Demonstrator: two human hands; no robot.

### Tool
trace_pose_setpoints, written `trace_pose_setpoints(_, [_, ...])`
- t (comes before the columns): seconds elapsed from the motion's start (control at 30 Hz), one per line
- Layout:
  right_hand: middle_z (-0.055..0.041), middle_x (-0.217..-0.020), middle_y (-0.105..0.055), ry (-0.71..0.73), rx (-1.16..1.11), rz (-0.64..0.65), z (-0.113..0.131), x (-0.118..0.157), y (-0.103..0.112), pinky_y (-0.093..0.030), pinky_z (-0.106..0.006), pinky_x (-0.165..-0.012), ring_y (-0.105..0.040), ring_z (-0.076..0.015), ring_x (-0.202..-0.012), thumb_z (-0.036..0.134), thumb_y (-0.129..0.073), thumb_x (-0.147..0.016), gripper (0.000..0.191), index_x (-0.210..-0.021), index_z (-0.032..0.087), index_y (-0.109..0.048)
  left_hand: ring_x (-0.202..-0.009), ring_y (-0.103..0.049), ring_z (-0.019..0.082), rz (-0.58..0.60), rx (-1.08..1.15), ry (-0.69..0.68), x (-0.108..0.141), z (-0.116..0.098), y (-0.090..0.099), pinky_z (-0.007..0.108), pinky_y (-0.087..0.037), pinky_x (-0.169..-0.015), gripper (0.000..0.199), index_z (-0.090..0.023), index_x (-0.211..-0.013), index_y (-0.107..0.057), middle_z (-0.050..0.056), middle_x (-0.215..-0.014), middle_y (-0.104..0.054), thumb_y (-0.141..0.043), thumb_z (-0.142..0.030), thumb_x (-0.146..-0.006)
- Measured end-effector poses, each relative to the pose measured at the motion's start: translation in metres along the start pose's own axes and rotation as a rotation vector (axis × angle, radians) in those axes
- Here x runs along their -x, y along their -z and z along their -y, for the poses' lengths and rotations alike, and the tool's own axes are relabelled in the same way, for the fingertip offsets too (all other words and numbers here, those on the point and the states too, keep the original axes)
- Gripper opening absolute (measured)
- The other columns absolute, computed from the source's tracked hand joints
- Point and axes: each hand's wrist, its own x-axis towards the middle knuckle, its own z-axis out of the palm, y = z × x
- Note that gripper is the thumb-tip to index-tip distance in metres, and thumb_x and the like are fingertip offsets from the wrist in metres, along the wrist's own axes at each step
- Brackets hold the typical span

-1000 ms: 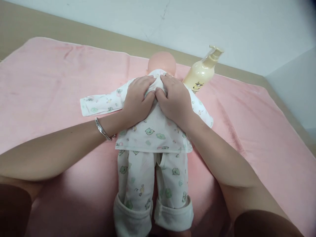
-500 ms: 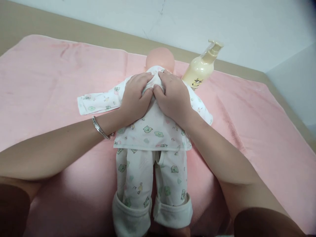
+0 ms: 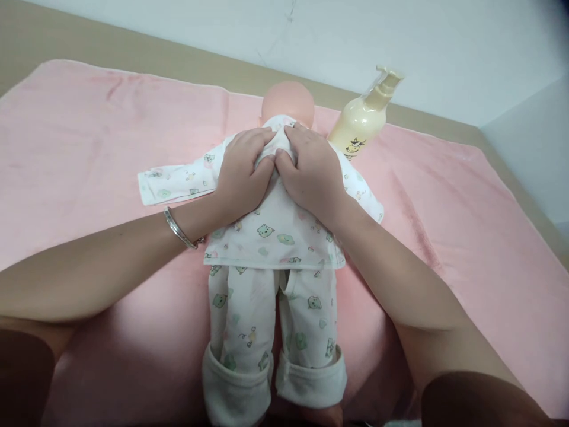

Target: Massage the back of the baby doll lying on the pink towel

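A baby doll [image 3: 288, 102] lies on a pink cloth with the back of its head upward. It wears a white printed shirt [image 3: 275, 237] and matching trousers [image 3: 251, 314] with turned-up cuffs. My left hand [image 3: 244, 169] rests flat on the left part of the doll's upper back, thumb apart from the fingers. On the right part lies my right hand [image 3: 313, 172], also spread, its thumb almost touching the left thumb. Neither hand grips anything.
A cream pump bottle [image 3: 362, 121] with a cow picture leans beside the doll's right shoulder area. The pink cloth [image 3: 89, 136] covers a tan surface [image 3: 133, 56], with a pale wall [image 3: 213, 29] behind.
Both hands stay in place on the doll's back. The whole view has shifted very slightly; nothing else has visibly moved.
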Motion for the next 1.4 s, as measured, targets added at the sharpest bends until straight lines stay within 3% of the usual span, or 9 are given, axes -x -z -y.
trace_pose_setpoints(0.17, [-0.0102, -0.138, -0.060, 0.014, 0.004, -0.013, -0.002, -0.001, -0.001, -0.040, -0.057, -0.116, -0.046, -0.0333, -0.139, 0.037, -0.034, -0.098, 0.046, -0.137, 0.022, -0.053, -0.132, -0.053, 0.026, 0.009, 0.031, 0.025, -0.001, 0.005, -0.002, 0.050, -0.041, -0.118, 0.035, -0.032, -0.124, -0.060, -0.001, -0.139, -0.061, -0.042, -0.042, -0.095])
trace_pose_setpoints(0.43, [-0.0098, -0.127, -0.067, -0.023, 0.052, -0.004, 0.009, 0.000, 0.008, -0.049, -0.048, -0.110, -0.056, -0.0293, -0.127, 0.028, -0.040, -0.095, 0.035, -0.121, 0.021, -0.061, -0.130, -0.054, 0.025, -0.004, 0.022, 0.038, 0.000, 0.001, 0.000, 0.049, -0.043, -0.117, 0.034, -0.031, -0.122, -0.061, -0.001, -0.136, -0.063, -0.043, -0.038, -0.094])
trace_pose_setpoints(0.53, [-0.0109, -0.132, -0.064, -0.044, 0.071, 0.017, 0.012, 0.000, 0.010, -0.045, -0.047, -0.114, -0.054, -0.0304, -0.131, 0.026, -0.041, -0.094, 0.036, -0.123, 0.018, -0.061, -0.132, -0.052, 0.025, 0.020, 0.035, 0.036, -0.001, 0.003, -0.001, 0.050, -0.040, -0.119, 0.033, -0.034, -0.122, -0.059, -0.003, -0.137, -0.061, -0.040, -0.043, -0.097])
trace_pose_setpoints(0.67, [-0.0131, -0.143, -0.057, -0.068, 0.087, 0.044, 0.013, 0.000, 0.010, -0.040, -0.045, -0.119, -0.047, -0.0300, -0.140, 0.027, -0.041, -0.096, 0.046, -0.138, 0.012, -0.053, -0.131, -0.050, 0.024, 0.054, 0.028, 0.022, -0.005, 0.011, -0.004, 0.051, -0.038, -0.120, 0.036, -0.027, -0.125, -0.057, -0.002, -0.136, -0.062, -0.041, -0.045, -0.098])
trace_pose_setpoints(0.8, [-0.0102, -0.140, -0.060, -0.069, 0.079, 0.028, 0.014, 0.001, 0.010, -0.040, -0.044, -0.118, -0.048, -0.0284, -0.139, 0.026, -0.040, -0.095, 0.046, -0.137, 0.016, -0.055, -0.132, -0.051, 0.024, 0.042, 0.025, 0.012, -0.003, 0.009, -0.003, 0.048, -0.039, -0.119, 0.038, -0.028, -0.126, -0.056, -0.001, -0.138, -0.061, -0.040, -0.047, -0.098])
trace_pose_setpoints(1.03, [-0.0159, -0.150, -0.049, -0.073, 0.067, 0.039, 0.006, 0.000, 0.004, -0.034, -0.051, -0.121, -0.039, -0.0303, -0.144, 0.032, -0.035, -0.097, 0.049, -0.139, 0.009, -0.048, -0.137, -0.048, 0.026, 0.047, -0.029, 0.054, 0.000, -0.003, 0.002, 0.045, -0.036, -0.121, 0.041, -0.023, -0.129, -0.057, 0.008, -0.143, -0.057, -0.038, -0.034, -0.095])
trace_pose_setpoints(1.17, [-0.0196, -0.140, -0.055, -0.057, 0.127, -0.004, 0.008, 0.008, 0.005, -0.041, -0.058, -0.111, -0.046, -0.0354, -0.138, 0.037, -0.029, -0.101, 0.047, -0.133, 0.010, -0.049, -0.139, -0.045, 0.028, 0.080, -0.005, 0.070, -0.002, 0.003, 0.000, 0.051, -0.027, -0.124, 0.042, -0.027, -0.133, -0.054, 0.006, -0.143, -0.057, -0.039, -0.039, -0.096])
trace_pose_setpoints(1.3, [-0.0197, -0.118, -0.066, -0.058, 0.225, 0.004, 0.023, 0.017, 0.014, -0.049, -0.052, -0.102, -0.059, -0.0343, -0.123, 0.032, -0.023, -0.102, 0.042, -0.118, 0.011, -0.056, -0.141, -0.042, 0.029, 0.101, -0.011, 0.085, -0.001, 0.001, 0.001, 0.056, -0.019, -0.126, 0.045, -0.025, -0.136, -0.051, 0.008, -0.144, -0.055, -0.036, -0.039, -0.096])
trace_pose_setpoints(1.4, [-0.0196, -0.117, -0.067, -0.056, 0.260, 0.012, 0.029, 0.018, 0.018, -0.051, -0.049, -0.099, -0.061, -0.0333, -0.120, 0.029, -0.024, -0.102, 0.040, -0.115, 0.011, -0.057, -0.142, -0.040, 0.030, 0.111, -0.047, 0.098, 0.000, -0.005, 0.003, 0.056, -0.019, -0.125, 0.047, -0.020, -0.136, -0.050, 0.010, -0.145, -0.053, -0.035, -0.036, -0.095])
